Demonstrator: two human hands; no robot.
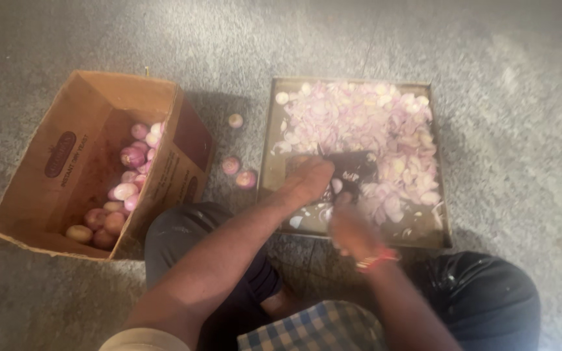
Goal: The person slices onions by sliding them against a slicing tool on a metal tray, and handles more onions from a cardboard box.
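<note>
A square metal tray (268,156) lies on the floor, heaped with pale purple chopped onion pieces (359,123). My left hand (307,179) presses down at the tray's near side, fingers curled over what looks like an onion, which is mostly hidden. My right hand (352,227), blurred with motion and wearing a red thread bracelet, grips the handle of a dark-bladed knife (352,168) that sits just right of my left hand.
An open cardboard box (53,162) of peeled onions (128,185) stands at the left. Three loose onions (239,172) lie on the grey floor between box and tray. My dark-trousered knees (183,237) frame the tray's near edge.
</note>
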